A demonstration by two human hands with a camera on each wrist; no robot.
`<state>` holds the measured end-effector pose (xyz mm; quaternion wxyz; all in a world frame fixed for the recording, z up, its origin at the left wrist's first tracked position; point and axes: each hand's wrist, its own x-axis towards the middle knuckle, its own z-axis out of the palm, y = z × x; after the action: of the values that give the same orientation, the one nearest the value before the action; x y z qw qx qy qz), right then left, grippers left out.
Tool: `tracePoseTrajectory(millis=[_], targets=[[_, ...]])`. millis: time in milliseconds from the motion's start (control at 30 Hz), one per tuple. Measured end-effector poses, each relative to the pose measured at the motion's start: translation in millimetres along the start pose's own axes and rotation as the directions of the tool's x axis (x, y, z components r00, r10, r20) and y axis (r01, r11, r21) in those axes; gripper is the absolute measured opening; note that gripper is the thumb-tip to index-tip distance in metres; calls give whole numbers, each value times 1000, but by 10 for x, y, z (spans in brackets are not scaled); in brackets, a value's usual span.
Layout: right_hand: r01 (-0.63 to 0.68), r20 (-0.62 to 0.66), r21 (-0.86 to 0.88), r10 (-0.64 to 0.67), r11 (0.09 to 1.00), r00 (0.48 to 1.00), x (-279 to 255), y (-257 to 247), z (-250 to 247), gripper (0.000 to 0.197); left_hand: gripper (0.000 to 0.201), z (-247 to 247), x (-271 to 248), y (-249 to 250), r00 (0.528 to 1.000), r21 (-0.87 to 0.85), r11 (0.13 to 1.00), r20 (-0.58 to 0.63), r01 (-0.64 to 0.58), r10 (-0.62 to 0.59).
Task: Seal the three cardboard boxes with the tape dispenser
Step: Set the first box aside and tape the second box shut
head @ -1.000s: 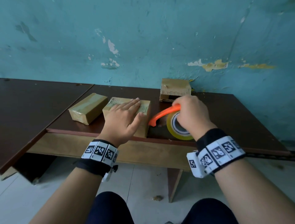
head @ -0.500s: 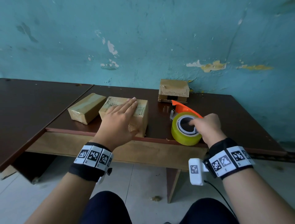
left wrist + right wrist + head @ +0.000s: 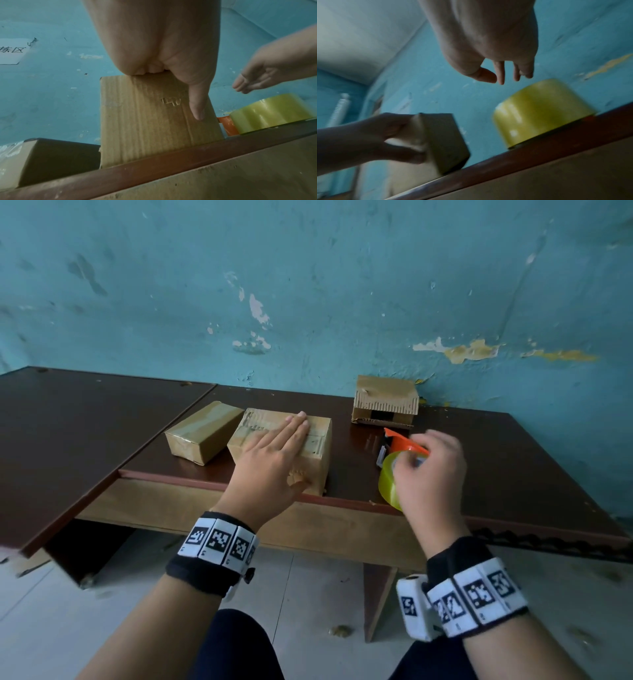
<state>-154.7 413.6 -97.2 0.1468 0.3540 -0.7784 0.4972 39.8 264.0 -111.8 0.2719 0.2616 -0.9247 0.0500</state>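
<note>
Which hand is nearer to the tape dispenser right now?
Right. The right hand hovers just above the tape dispenser, not gripping it. The left hand lies flat on the middle box beside it.

A: Soft, even daylight in the head view; the wall (image 3: 308, 285) bows at the edges.

B: The right wrist view is dimmer and smeared; the tape roll (image 3: 542, 112) shows blurred glints.

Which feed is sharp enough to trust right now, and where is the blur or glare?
Head view: sharpest; only the right hand is smeared. Left wrist view: box fairly crisp, glare streaks on the tape roll. Right wrist view: dim and motion-blurred throughout, left hand in shadow.
</note>
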Motion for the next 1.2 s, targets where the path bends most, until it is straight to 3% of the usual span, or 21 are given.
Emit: tracePoseTrajectory(millis=[67,133,167,200,267,333,367,433,567,700,767,800,867,900,967,1033,1100,1133,1200], targets=[[78,103,79,-86,994,991,-137,-166,102,22,97,-9,-17,15,1000,-12,1000,-8,-2,2],[-20,325,149,-30,989,945,-201,-281,226,13,90,-19,-64,35,999,-45,999,-34,-15,13],[-132,427,182,43,974,903,-216,-327,285,13,87,-29,-99,37,999,-91,996,-48,-28,23],[-281,515,216,135,935,847,-232,-375,335,18,86,-41,-138,36,998,-161,986,-61,-41,32],[-597,689,247,295,763,662,-257,-470,394,36,84,-86,-207,23,996,-301,952,-75,-62,41],[-784,795,276,325,556,511,-285,-539,412,39,83,-133,-268,17,996,-365,928,-71,-74,52],[-825,812,295,328,483,483,-288,-552,410,38,83,-150,-291,17,997,-383,921,-63,-75,55],[-853,809,326,346,406,474,-275,-536,436,43,81,-181,-322,25,997,-429,900,-43,-78,66],[-863,797,287,395,417,456,-214,-591,430,67,78,-229,-346,89,993,-512,854,8,-98,119],[-901,819,249,419,356,392,-101,-715,336,50,74,-310,-399,135,988,-548,829,32,-110,152],[-897,829,240,402,371,388,-64,-737,280,41,67,-370,-455,102,992,-597,797,13,-95,128],[-887,822,263,394,380,412,-67,-733,270,37,60,-393,-484,57,995,-598,795,-62,-101,79],[-849,792,356,356,391,496,-112,-701,281,36,45,-430,-515,-54,965,-567,822,-239,-47,-109],[-827,781,403,323,391,534,-149,-669,301,48,40,-467,-508,-107,936,-579,814,-258,47,-238],[-797,777,460,256,391,574,-213,-609,337,86,48,-540,-463,-204,887,-650,698,-79,301,-455],[-777,791,499,164,383,589,-247,-567,362,108,64,-541,-426,-291,851,-746,501,165,439,-499],[-720,782,510,95,470,616,-265,-576,342,118,56,-494,-408,-346,870,-772,467,218,431,-443],[-659,767,497,69,565,637,-271,-577,332,120,53,-471,-413,-352,878,-775,470,222,423,-424],[-517,733,442,37,733,679,-263,-577,315,121,64,-405,-435,-375,882,-805,434,218,405,-418]])
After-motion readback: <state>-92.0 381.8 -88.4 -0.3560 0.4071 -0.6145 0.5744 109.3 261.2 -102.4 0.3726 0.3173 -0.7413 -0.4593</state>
